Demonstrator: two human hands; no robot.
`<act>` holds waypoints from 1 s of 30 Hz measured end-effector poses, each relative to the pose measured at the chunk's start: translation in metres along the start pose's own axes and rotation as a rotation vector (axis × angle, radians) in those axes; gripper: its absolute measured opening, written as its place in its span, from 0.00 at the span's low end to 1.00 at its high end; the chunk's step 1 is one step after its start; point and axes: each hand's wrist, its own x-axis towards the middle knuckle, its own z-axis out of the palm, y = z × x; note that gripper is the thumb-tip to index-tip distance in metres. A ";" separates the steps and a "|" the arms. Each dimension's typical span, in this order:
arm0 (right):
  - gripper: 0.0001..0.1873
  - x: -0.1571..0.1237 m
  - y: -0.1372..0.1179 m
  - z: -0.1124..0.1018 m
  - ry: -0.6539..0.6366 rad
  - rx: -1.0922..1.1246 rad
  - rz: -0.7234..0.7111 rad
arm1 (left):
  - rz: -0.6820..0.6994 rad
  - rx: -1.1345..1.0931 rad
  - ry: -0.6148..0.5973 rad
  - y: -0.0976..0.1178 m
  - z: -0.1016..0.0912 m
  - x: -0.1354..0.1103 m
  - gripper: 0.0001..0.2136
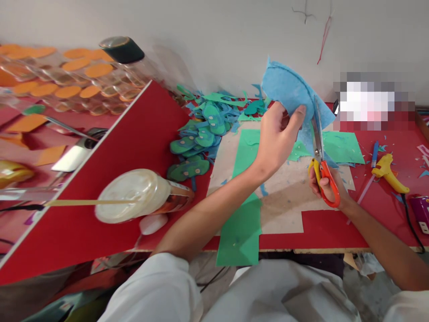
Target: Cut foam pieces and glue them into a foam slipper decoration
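My left hand (pixel 279 136) is raised over the table, fingers pinched on a piece of light blue felt (pixel 288 91) that stands up from it. My right hand (pixel 323 183) grips orange-and-yellow-handled scissors (pixel 320 156), whose blades point up into the felt's right edge. Green foam sheets (pixel 243 214) lie on the beige board (pixel 284 197) under both hands. A heap of small blue and green flip-flop cutouts (pixel 197 143) lies to the left of my left hand.
A plastic cup with a straw (pixel 140 194) stands near the left forearm. A yellow glue gun (pixel 389 172) lies on the red table at right, a purple device (pixel 421 212) beside it. Lidded jars (pixel 83 76) fill the far left, against a white wall.
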 end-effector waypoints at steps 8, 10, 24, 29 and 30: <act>0.42 0.004 -0.007 0.007 -0.117 -0.030 -0.071 | 0.159 0.223 -0.145 0.004 -0.013 0.010 0.20; 0.42 0.005 -0.006 0.006 -0.124 -0.030 -0.083 | 0.174 0.247 -0.181 0.004 -0.015 0.012 0.18; 0.43 0.004 -0.001 0.005 -0.050 0.032 -0.088 | 0.229 0.311 -0.218 -0.002 -0.017 0.015 0.18; 0.43 0.004 -0.007 0.006 -0.004 0.032 -0.038 | 0.246 0.314 -0.224 -0.004 -0.016 0.016 0.19; 0.43 0.004 -0.008 0.007 0.011 0.033 -0.024 | 0.245 0.314 -0.225 -0.004 -0.017 0.016 0.19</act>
